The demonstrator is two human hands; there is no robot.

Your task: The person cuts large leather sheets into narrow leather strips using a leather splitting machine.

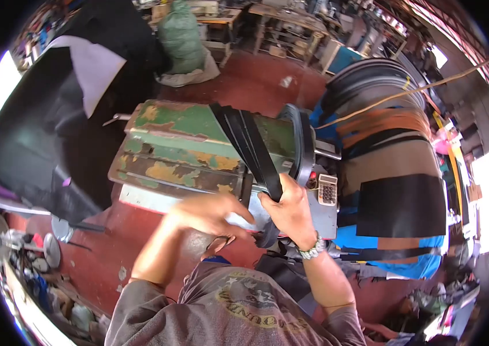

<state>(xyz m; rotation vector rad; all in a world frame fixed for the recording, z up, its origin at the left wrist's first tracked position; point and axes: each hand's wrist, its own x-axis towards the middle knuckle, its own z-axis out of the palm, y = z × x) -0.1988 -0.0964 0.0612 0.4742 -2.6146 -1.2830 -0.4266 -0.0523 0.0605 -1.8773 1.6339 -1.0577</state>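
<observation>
My right hand (291, 210), a bracelet or watch band at its wrist, is closed round the near end of a bundle of long black strips (250, 144). The strips fan out slightly away from me over a machine (181, 161) with worn green paint and brown, ochre patches. My left hand (210, 216) is smeared by motion in front of the machine's near edge. Its fingers look stretched and apart, with nothing visible between them. Beside the strips, a looped coil of dark strips (300, 144) rests at the machine's right end.
A calculator (328, 190) lies right of my right hand. Further right is a large stack of rolled and folded brown and black sheets (391, 155), with a thin stick (406, 92) across it. Black sheet material (42, 132) drapes at left. A green sack (181, 40) stands behind on the red floor (244, 81).
</observation>
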